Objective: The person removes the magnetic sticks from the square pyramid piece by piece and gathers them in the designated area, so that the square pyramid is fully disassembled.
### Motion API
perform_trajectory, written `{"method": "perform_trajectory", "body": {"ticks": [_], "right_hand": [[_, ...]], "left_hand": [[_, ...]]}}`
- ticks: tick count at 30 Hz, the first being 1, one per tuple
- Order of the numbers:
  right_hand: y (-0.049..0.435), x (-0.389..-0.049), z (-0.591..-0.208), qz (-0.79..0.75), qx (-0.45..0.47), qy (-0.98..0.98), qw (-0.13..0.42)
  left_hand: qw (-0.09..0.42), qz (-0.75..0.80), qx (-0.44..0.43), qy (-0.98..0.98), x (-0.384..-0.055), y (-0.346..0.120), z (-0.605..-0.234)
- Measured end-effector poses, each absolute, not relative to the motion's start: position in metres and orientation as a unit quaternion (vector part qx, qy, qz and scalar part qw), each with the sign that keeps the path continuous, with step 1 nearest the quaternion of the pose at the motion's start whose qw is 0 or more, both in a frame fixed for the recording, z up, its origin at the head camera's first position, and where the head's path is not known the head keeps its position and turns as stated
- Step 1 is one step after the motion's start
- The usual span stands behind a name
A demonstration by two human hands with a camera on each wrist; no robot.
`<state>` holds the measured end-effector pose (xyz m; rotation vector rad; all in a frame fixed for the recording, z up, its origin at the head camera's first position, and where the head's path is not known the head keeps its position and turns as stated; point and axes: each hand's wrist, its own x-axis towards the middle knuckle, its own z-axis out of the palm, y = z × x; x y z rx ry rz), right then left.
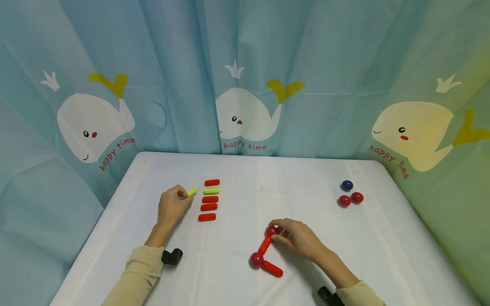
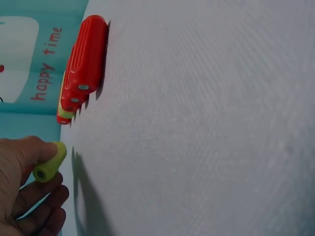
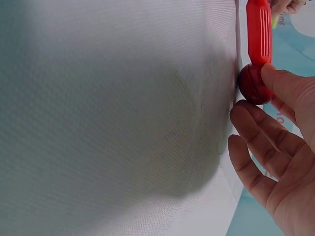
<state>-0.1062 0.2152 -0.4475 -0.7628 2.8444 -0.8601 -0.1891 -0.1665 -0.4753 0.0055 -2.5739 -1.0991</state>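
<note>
My left hand [image 1: 173, 208] pinches a yellow-green rod [image 1: 192, 191] between thumb and fingers, just left of a column of rods. The left wrist view shows a dark round spot on the end of this held rod [image 2: 49, 163]. At front centre, my right hand [image 1: 300, 239] grips a dark red ball [image 1: 272, 230] with thumb and fingertips. A red rod [image 1: 264, 245] runs from that ball to a second red ball [image 1: 256, 259], where another red rod [image 1: 272, 268] joins and points right. In the right wrist view the ridged red rod [image 3: 259, 32] meets the gripped ball.
Several red rods [image 1: 209, 207] and one yellow rod [image 1: 211, 191] lie in a column left of centre. Toward the right back sit a blue ball [image 1: 347, 185] and two red balls [image 1: 344, 201]. A whale-print curtain [image 1: 183, 85] hangs behind the white table [image 1: 306, 182].
</note>
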Motion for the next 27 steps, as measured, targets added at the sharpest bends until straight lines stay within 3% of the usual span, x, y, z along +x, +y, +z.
{"method": "perform_trajectory", "body": {"ticks": [17,22,27], "right_hand": [[0.214,-0.105,-0.446,-0.277,-0.253,0.927,0.028],[0.214,-0.105,-0.448,-0.278,-0.249,0.927,0.034],[0.214,-0.106,-0.449,-0.275,-0.246,0.929,0.034]], "left_hand": [[0.098,-0.347,0.016,-0.932,-0.191,-0.168,-0.475],[0.143,-0.347,-0.013,-0.927,-0.184,-0.162,-0.468],[0.217,-0.355,-0.120,-0.901,-0.170,-0.133,-0.453]]}}
